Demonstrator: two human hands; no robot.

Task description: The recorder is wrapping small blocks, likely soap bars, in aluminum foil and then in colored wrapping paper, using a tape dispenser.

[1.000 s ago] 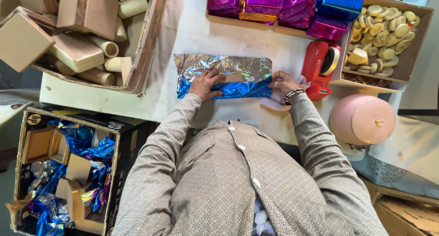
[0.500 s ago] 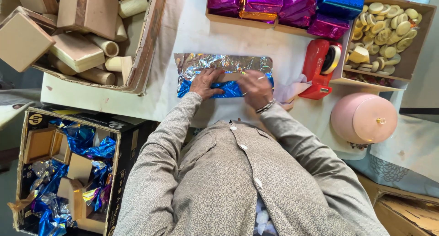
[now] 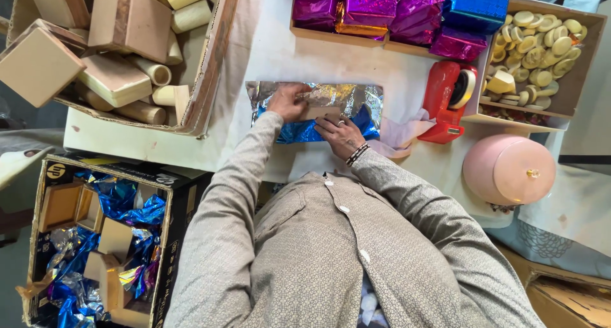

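1. Pressed flat on the foil (image 3: pixel 356 102), left hand (image 3: pixel 286 102) open and palm down, pinning the silver flap.
2. Laid the right hand (image 3: pixel 340 134) open too, fingers spread on the blue side; gripped nothing.
3. Sat mid-table (image 3: pixel 267 48), beside the red dispenser (image 3: pixel 445 102).
4. Best creased tight against the hard edge beneath, then smoothed outward.
5. Looked crinkly, thin, mirror-bright; easily torn.

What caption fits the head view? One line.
Both hands, left and right, press shiny foil wrap flat on the table.
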